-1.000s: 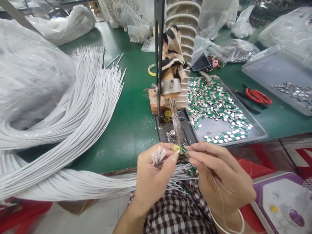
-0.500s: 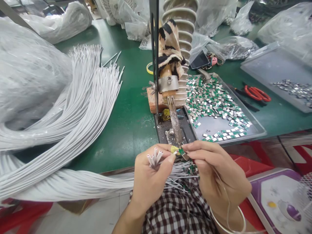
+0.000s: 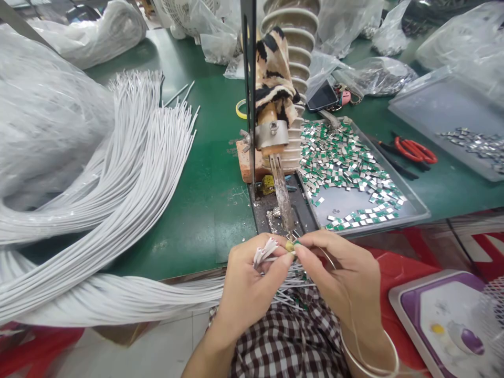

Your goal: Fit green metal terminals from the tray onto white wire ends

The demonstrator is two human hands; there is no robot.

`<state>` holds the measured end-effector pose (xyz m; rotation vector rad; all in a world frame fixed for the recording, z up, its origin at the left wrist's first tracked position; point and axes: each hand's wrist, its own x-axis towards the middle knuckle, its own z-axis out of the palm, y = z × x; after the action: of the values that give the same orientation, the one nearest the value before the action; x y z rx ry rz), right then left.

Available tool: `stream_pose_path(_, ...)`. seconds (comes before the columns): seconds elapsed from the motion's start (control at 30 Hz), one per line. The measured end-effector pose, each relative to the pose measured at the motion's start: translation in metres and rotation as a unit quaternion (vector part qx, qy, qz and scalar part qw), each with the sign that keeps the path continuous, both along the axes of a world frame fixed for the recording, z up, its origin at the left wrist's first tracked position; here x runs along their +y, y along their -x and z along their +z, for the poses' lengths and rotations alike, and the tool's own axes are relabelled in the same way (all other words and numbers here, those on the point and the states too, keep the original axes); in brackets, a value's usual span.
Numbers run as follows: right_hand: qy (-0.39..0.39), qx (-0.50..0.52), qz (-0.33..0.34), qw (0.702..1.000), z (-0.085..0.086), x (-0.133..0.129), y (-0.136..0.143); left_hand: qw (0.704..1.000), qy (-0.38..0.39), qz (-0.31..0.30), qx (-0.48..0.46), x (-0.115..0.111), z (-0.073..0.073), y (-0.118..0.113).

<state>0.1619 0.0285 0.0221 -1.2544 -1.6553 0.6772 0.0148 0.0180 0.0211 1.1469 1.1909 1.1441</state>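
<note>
My left hand (image 3: 248, 286) is closed around a few white cables (image 3: 265, 252), their cut ends sticking up above the fist. A yellow cover (image 3: 290, 246) is on one of its fingertips. Right beside it, my right hand (image 3: 342, 275) pinches a small green circuit board (image 3: 297, 243), mostly hidden by the fingers. A thin wire (image 3: 327, 257), which looks like solder, runs from this hand to the wrist. Just beyond both hands is the tip of a soldering iron (image 3: 282, 197), clamped pointing down. Whether the board touches the tip cannot be made out.
Right of the iron, a clear tray (image 3: 417, 214) holds many small boards, with red-handled pliers (image 3: 413, 149) beyond. Long white cable bundles (image 3: 157, 173) cover the left side. More wired boards (image 3: 295, 283) lie over the lap. A ribbed hose (image 3: 291, 31) rises behind the iron.
My right hand has moved left and its fingers have closed in over the board, beside the left fingertips. The cable ends in my left hand have tipped to the right.
</note>
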Motion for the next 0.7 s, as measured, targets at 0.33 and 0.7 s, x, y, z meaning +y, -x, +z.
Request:
stream_pose_path(0.33,-0.145,0.05,-0.067,0.986,-0.013,-0.008,0.005,0.998,0.006,0.054,-0.041,0.005,0.003,0.001)
stream_pose_path(0.7,-0.199,0.016,-0.086,0.976,-0.006,-0.003,0.012,0.996,-0.005,0.058,-0.067,0.005,0.007,0.001)
